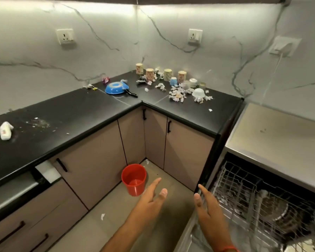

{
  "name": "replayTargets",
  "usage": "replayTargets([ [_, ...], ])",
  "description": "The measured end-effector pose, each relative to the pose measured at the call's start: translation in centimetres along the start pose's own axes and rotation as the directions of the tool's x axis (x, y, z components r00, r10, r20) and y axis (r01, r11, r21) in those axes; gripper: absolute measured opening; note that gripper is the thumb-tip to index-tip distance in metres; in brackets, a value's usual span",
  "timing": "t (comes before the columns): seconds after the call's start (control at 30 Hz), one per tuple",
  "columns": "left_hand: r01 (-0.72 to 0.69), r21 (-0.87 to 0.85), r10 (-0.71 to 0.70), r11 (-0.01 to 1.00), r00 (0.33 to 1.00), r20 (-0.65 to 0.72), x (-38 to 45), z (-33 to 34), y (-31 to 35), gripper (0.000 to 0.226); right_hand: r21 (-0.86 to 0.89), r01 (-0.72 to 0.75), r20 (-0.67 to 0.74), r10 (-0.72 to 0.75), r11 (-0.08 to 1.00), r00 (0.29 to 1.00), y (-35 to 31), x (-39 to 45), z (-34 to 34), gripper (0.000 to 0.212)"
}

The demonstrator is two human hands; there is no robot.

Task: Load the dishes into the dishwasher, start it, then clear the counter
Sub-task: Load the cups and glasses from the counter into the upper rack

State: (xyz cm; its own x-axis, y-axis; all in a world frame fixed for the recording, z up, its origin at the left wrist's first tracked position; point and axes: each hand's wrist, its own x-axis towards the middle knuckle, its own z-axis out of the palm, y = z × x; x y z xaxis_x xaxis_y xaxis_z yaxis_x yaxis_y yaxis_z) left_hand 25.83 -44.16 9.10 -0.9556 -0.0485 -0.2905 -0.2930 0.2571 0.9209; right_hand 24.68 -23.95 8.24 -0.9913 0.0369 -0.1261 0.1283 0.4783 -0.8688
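Note:
The dishwasher (273, 148) stands open at the lower right, its wire rack (244, 180) pulled out with dark dishes inside. My left hand (151, 197) and my right hand (205, 202) hover empty over the floor beside the rack, fingers straight. On the black counter (80, 113) in the far corner lie an upturned blue pan (116, 88), several patterned cups (150, 72), a small blue cup (173, 81), a white bowl (198, 92) and a white cup (193, 82), with crumpled paper scraps (177, 94) among them.
A red bucket (134, 179) stands on the floor in the cabinet corner. A crumpled white packet (5, 130) and crumbs lie on the left counter. Paper bits lie on the floor (102, 216). Cabinet doors with black handles line both sides.

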Motion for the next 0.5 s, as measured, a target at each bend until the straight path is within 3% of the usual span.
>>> replayTargets([
  [0.27,-0.031,-0.080,0.029,0.996,0.999,-0.034,4.2,-10.7,0.4,0.055,0.053,0.016,-0.020,-0.015,0.998,1.000,-7.3,3.9,7.3,0.053],
  [0.5,-0.055,-0.120,0.048,0.991,0.997,-0.059,7.5,-14.1,1.6,0.042,0.121,0.048,-0.050,-0.042,0.991,0.998,-11.3,7.9,9.9,0.054],
])
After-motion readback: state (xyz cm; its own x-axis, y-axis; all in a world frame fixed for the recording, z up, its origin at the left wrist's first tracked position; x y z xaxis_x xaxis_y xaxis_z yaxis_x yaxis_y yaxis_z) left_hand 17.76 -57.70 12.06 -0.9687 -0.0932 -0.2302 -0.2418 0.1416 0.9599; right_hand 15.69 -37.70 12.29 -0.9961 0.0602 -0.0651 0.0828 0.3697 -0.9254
